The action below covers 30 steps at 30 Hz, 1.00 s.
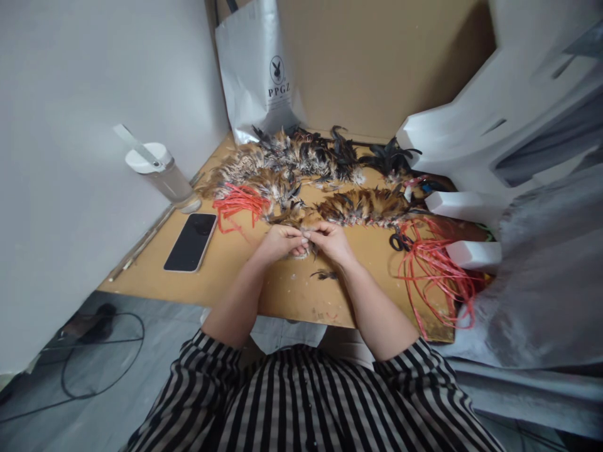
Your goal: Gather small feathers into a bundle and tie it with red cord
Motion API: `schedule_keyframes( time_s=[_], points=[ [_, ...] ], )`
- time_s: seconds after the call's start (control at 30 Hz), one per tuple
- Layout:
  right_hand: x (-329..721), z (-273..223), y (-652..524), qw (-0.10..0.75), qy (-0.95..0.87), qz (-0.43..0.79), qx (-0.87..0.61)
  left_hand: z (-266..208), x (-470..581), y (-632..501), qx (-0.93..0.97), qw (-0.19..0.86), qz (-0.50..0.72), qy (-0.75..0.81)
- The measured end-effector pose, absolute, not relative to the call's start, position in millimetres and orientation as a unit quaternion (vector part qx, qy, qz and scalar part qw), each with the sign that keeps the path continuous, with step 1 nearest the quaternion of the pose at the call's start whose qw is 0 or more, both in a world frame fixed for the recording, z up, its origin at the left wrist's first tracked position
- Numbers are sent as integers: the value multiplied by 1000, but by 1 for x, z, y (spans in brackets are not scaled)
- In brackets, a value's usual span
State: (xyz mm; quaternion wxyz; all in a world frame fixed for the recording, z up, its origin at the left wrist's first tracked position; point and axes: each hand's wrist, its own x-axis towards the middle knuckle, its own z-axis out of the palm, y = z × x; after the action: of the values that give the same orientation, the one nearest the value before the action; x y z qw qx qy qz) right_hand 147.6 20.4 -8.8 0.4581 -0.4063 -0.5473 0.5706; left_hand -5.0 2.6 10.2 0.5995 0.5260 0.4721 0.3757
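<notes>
Striped cloth on the wearer's shirt point(301, 402) is filling the space nearest my camera, just short of the front edge of the bench point(226, 276). Going left to right, I am seeing a lidded bottle point(164, 176) standing by the left edge, then a phone point(191, 243) lying face up, nearer the front left corner. Red strips point(241, 204) are lying in a heap between the phone and the feathers. Next, the left hand point(284, 242) is pinching, thumb and fingertips drawn together, near the middle of the front edge; a brown feather bunch point(295, 216) is lying just beyond, and its near end is apparently reaching into the fingers. I cannot tell exactly what that hand is gripping. Meeting it, the right hand point(330, 240) is likewise pinching, its grip hidden too. For this fine work I am favouring light fingertip pressure close to the quill ends, the left hand steadying while the right adjusts, so the plumes are not being crushed or bent. Farther right, a brown feather row point(362, 206) is stretching towards the right edge, black scissor-like loops point(400, 240) are resting before it, and long red strands point(433, 270) are sprawling by the front right corner, best kept from snagging the wrist.
</notes>
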Motion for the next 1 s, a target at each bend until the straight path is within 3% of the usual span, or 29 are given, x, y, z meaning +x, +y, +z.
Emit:
schedule_keyframes(
  time_s=[0.5, 1.0],
  points=[
    [149, -1, 20, 470, -441, 654, -396, -2, -12, 6, 469, 668, 389, 427],
    [143, -8, 18, 479, -465, 631, -395, 6, -7, 4, 517, 617, 382, 454]
  ],
)
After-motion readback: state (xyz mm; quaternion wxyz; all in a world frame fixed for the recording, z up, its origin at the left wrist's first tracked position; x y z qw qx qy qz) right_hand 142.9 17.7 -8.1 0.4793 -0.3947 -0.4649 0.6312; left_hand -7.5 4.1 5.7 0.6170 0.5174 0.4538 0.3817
